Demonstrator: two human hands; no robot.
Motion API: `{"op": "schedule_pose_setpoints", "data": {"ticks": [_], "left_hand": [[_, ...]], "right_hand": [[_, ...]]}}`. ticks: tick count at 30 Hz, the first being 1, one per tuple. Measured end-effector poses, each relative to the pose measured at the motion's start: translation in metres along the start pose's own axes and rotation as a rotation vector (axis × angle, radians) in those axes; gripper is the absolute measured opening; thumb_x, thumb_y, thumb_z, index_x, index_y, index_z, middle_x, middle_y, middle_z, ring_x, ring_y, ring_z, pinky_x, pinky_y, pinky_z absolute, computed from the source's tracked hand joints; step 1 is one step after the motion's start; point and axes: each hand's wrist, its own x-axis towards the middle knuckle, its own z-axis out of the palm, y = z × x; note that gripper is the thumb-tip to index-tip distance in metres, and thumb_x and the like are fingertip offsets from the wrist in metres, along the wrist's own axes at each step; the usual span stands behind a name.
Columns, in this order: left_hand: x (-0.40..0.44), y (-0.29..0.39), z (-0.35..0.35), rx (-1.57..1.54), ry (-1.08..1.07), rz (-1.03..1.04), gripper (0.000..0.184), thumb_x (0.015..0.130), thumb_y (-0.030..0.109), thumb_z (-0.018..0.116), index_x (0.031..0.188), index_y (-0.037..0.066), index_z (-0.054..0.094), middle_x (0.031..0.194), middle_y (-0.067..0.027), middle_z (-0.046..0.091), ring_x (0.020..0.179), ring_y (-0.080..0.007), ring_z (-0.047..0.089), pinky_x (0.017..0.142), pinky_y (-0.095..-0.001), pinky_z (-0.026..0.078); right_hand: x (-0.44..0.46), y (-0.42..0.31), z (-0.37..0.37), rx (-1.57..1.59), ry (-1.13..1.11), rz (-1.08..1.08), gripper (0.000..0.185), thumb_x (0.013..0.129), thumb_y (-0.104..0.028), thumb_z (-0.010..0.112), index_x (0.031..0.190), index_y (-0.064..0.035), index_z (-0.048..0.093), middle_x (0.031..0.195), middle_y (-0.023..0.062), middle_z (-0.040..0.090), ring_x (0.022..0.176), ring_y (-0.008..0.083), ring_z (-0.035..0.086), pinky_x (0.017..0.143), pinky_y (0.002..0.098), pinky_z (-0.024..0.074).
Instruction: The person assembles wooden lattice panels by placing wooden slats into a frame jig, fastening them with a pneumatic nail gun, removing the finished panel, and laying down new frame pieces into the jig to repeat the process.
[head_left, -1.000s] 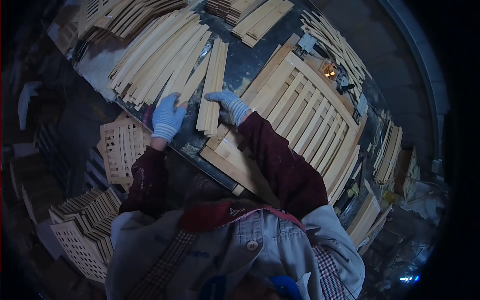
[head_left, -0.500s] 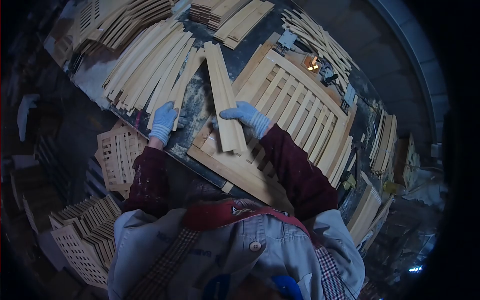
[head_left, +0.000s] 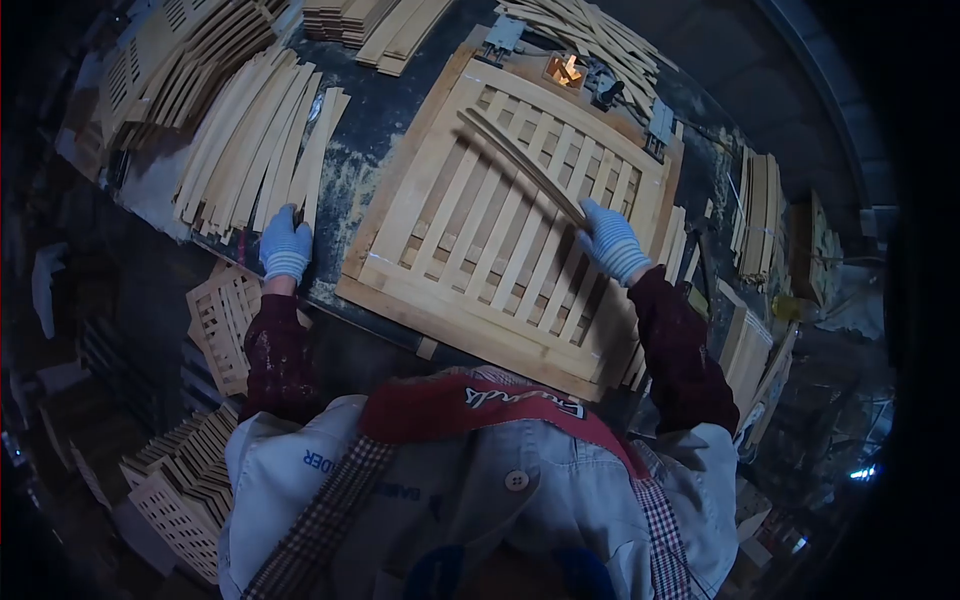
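Note:
My right hand (head_left: 610,240), in a striped light-blue glove, grips thin wooden slats (head_left: 525,165) by their near end. The slats are seen edge-on and slant over a slatted wooden frame (head_left: 470,295) lying on the dark workbench (head_left: 355,185). My left hand (head_left: 285,245), gloved the same way, is at the near ends of the loose slats (head_left: 245,140) fanned out on the bench's left part. Its fingers touch those ends; whether they close on a slat cannot be made out.
Stacked boards (head_left: 405,30) and a heap of thin strips (head_left: 590,40) lie at the far side. Metal clamps (head_left: 503,36) stand behind the frame. Bundled slats (head_left: 758,215) are at the right. Lattice panels (head_left: 185,500) stand at lower left.
My right hand has carried the slats rightward over the frame and turned them on edge. My left hand has shifted left in view, beside the fanned slats. The whole view has swung too.

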Motion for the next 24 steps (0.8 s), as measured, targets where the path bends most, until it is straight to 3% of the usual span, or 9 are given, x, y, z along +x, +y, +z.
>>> {"op": "schedule_pose_setpoints", "data": {"ticks": [2, 9, 12, 13, 15, 16, 17, 20, 24], "left_hand": [[-0.008, 0.022, -0.004, -0.025, 0.022, 0.095, 0.041, 0.08, 0.019, 0.061, 0.118, 0.006, 0.056, 0.105, -0.0203, 0.062, 0.096, -0.0385, 0.06, 0.083, -0.0442, 0.048], [-0.06, 0.115, -0.001, -0.14, 0.033, 0.434, 0.037, 0.08, 0.017, 0.061, 0.114, 0.004, 0.057, 0.105, -0.0188, 0.06, 0.097, -0.0363, 0.059, 0.085, -0.0421, 0.048], [-0.08, 0.161, 0.002, -0.156, -0.06, 0.604, 0.033, 0.079, 0.013, 0.061, 0.11, 0.003, 0.057, 0.105, -0.018, 0.059, 0.096, -0.0363, 0.058, 0.085, -0.0421, 0.048], [-0.084, 0.178, 0.003, -0.17, -0.083, 0.658, 0.031, 0.078, 0.011, 0.061, 0.108, 0.003, 0.057, 0.105, -0.0178, 0.059, 0.095, -0.0366, 0.058, 0.084, -0.0423, 0.047], [-0.084, 0.203, 0.008, -0.139, -0.115, 0.833, 0.031, 0.074, 0.008, 0.061, 0.104, 0.003, 0.058, 0.101, -0.017, 0.058, 0.093, -0.0365, 0.057, 0.083, -0.043, 0.047], [-0.082, 0.216, 0.01, -0.127, -0.14, 0.886, 0.032, 0.073, 0.007, 0.061, 0.104, 0.003, 0.057, 0.1, -0.0169, 0.057, 0.093, -0.0362, 0.057, 0.083, -0.0432, 0.047], [-0.079, 0.23, 0.012, -0.093, -0.243, 0.88, 0.034, 0.073, 0.008, 0.062, 0.107, 0.005, 0.057, 0.104, -0.0149, 0.056, 0.098, -0.0329, 0.056, 0.087, -0.0419, 0.046], [-0.062, 0.254, 0.04, -0.078, -0.216, 1.046, 0.044, 0.073, 0.011, 0.067, 0.115, 0.006, 0.056, 0.118, -0.0146, 0.054, 0.111, -0.0327, 0.051, 0.096, -0.0416, 0.042], [-0.041, 0.276, 0.066, -0.004, -0.124, 1.128, 0.04, 0.078, 0.017, 0.064, 0.115, 0.006, 0.056, 0.112, -0.0127, 0.054, 0.109, -0.0283, 0.05, 0.095, -0.04, 0.039]], "right_hand": [[-0.001, 0.015, 0.023, -0.099, 0.214, -0.128, 0.021, 0.082, -0.01, 0.061, 0.1, -0.001, 0.052, 0.089, 0.023, 0.057, 0.086, 0.0417, 0.057, 0.075, 0.0473, 0.047], [-0.007, 0.034, 0.04, -0.027, 0.049, -0.151, 0.023, 0.081, -0.018, 0.064, 0.099, -0.0046, 0.058, 0.094, 0.0195, 0.058, 0.089, 0.0387, 0.059, 0.08, 0.0464, 0.0477], [0.002, 0.041, 0.026, 0.12, -0.058, -0.142, 0.022, 0.076, -0.012, 0.064, 0.095, -0.0012, 0.062, 0.085, 0.0216, 0.062, 0.081, 0.0392, 0.059, 0.076, 0.0423, 0.0487], [0.009, 0.045, 0.022, 0.199, -0.11, -0.128, 0.025, 0.076, -0.015, 0.067, 0.096, -0.0003, 0.064, 0.08, 0.0178, 0.065, 0.074, 0.0303, 0.063, 0.072, 0.0377, 0.0501], [0.014, 0.048, 0.001, 0.422, -0.325, -0.029, 0.036, 0.075, -0.02, 0.069, 0.102, 0.0027, 0.063, 0.086, 0.0163, 0.067, 0.078, 0.0273, 0.064, 0.075, 0.0371, 0.0501], [0.018, 0.051, -0.006, 0.488, -0.416, 0.041, 0.045, 0.074, -0.023, 0.074, 0.109, 0.0019, 0.063, 0.088, 0.0114, 0.068, 0.078, 0.0196, 0.063, 0.074, 0.0331, 0.0503], [0.022, 0.056, -0.008, 0.523, -0.414, 0.015, 0.045, 0.073, -0.022, 0.074, 0.11, 0.0017, 0.063, 0.089, 0.011, 0.069, 0.078, 0.0194, 0.063, 0.074, 0.0327, 0.0504], [0.047, 0.096, 0.019, 0.653, -0.454, -0.039, 0.048, 0.072, -0.019, 0.077, 0.113, 0.0017, 0.062, 0.089, 0.0098, 0.069, 0.078, 0.0184, 0.063, 0.074, 0.032, 0.0508], [0.062, 0.113, 0.026, 0.466, -0.403, -0.013, 0.046, 0.073, -0.018, 0.076, 0.113, 0.0017, 0.063, 0.09, 0.0097, 0.068, 0.08, 0.0178, 0.062, 0.076, 0.0314, 0.0502]]}}
